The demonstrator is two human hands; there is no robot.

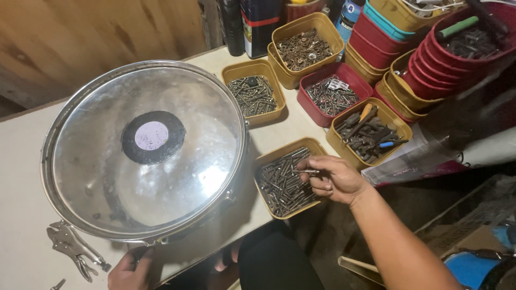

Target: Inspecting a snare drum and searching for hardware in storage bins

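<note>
Two hands in my view. Right hand (334,180) sits at about 4 o'clock of the frame, over the yellow tray of bolts (286,182), fingers pinched shut on a single bolt (307,172) held level just above the pile. Left hand (129,271) is down at 7 o'clock, curled on the lower rim of the big steel drum lid (145,150); I can't tell how tight the grip is, fingers mostly hidden. Drum lid fills the left-centre, a dark disc with a pale middle (152,137) on it. Locking pliers (72,248) lie on the table (21,177) at 8 o'clock, just beside the drum. At 12 to 2 o'clock I see more trays: yellow tray of screws (252,94), yellow tray of nuts (306,45), red tray of screws (332,94), yellow tray of tools (368,131), stacked red buckets (457,59).
</note>
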